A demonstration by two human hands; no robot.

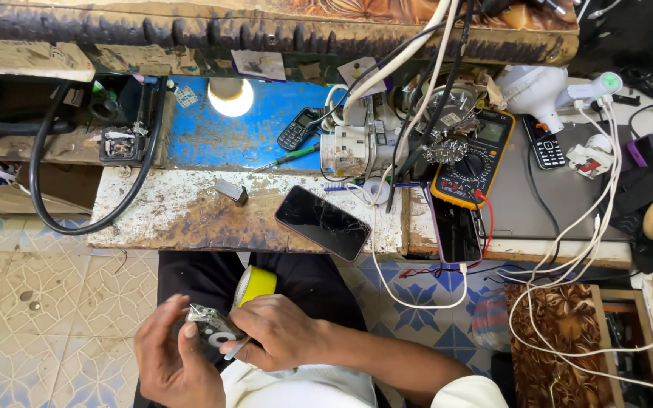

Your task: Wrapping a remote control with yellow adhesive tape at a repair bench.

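Note:
My left hand [169, 355] and my right hand [277, 332] meet over my lap at the bottom of the head view. Between them sits a small dark phone part with a torn silvery edge [211, 325], which both hands grip. A thin grey tool [236, 349] pokes out from under my right fingers. A yellow roll of tape [255, 283] rests on my lap just above the hands. On the worn bench ahead lies a black smartphone with a cracked screen [323, 223].
A yellow multimeter [474, 155] with red leads, a second dark phone [456, 230], a green-handled screwdriver [290, 157], a small keypad phone [298, 128], a lit bulb [230, 97], tangled white cables [568, 264] and a black hose [77, 219] crowd the bench [183, 211].

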